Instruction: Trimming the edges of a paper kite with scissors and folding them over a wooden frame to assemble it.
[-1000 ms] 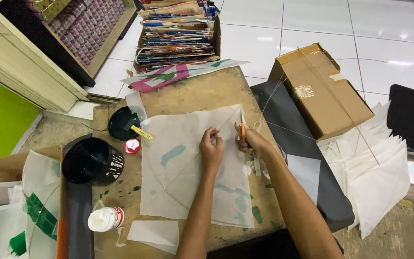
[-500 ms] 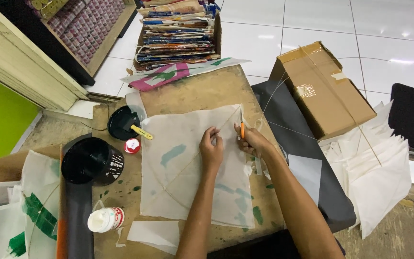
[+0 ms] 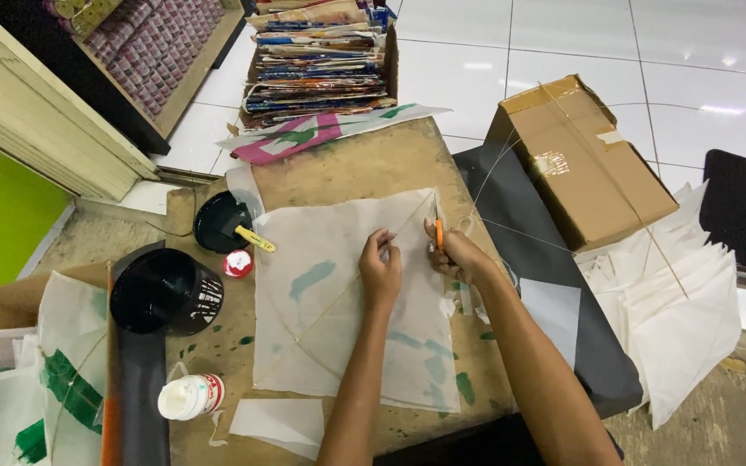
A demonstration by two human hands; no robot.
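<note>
A pale paper kite sheet (image 3: 330, 293) with thin crossed sticks and faint teal marks lies flat on a brown wooden board (image 3: 373, 164). My left hand (image 3: 380, 267) presses down on the sheet near its upper right part, fingers bent. My right hand (image 3: 458, 255) is at the sheet's right edge, closed on orange-handled scissors (image 3: 439, 235) that point up toward the sheet's top corner. Both forearms reach in from the bottom of the view.
A black mesh cup (image 3: 166, 292), a red lid (image 3: 237, 263), a black dish with a yellow-handled brush (image 3: 226, 223) and a white glue bottle (image 3: 190, 397) sit left. A cardboard box (image 3: 580, 164), white paper sheets (image 3: 675, 302) and a magazine stack (image 3: 321, 52) surround the board.
</note>
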